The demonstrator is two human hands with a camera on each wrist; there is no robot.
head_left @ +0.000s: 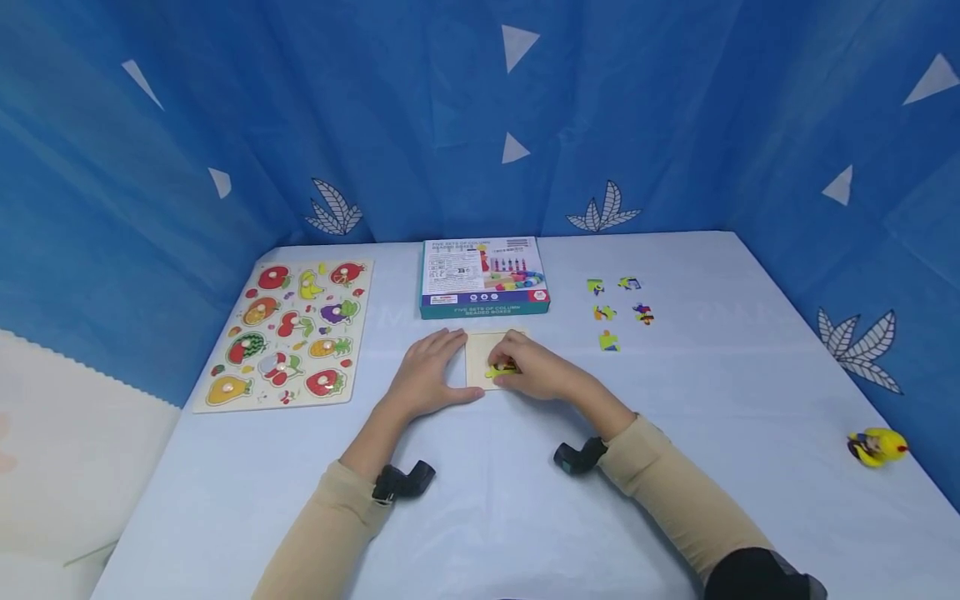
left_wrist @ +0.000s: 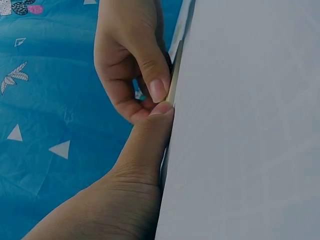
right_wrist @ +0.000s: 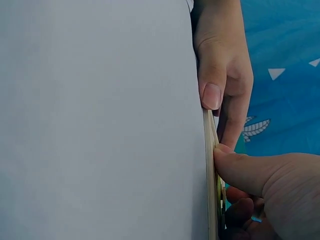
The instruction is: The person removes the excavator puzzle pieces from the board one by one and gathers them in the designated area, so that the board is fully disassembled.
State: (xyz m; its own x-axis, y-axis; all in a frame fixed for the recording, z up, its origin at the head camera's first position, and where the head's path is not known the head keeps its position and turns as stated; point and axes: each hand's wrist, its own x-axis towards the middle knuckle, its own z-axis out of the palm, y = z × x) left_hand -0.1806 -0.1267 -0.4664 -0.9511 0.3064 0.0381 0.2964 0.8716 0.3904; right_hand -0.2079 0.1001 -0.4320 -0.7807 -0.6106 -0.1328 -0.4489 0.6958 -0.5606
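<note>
Square pale board (head_left: 476, 360) lies on the white table (head_left: 480, 508), near its middle, between the two hands. Its left edge is beside the left hand (head_left: 427, 375), and its right part goes under the right hand (head_left: 534, 368). Behind it, just near the far edge, stands the flat box (head_left: 484, 279), so on this side the room is narrow. Toward the person, a wide stretch of white cloth gives more space, and also on the right, as far as the yellow toy (head_left: 879, 447) close to the table edge. On the left, the fruit board (head_left: 265, 398) is apart from the left hand, with a strip of cloth between them.

The right hand pinches a puzzle piece (head_left: 493, 372) between thumb and curled fingers, over the pale board; whether the piece already touches the surface, I cannot tell. The left hand is spread, with fingers rather straight along the left side and the thumb at the near edge.

The held piece is yellow-green with some dark marks, and it is partly hidden by the fingers. Five loose pieces (head_left: 609, 341) with similar bright colours lie apart from one another, to the right of the box.
</note>
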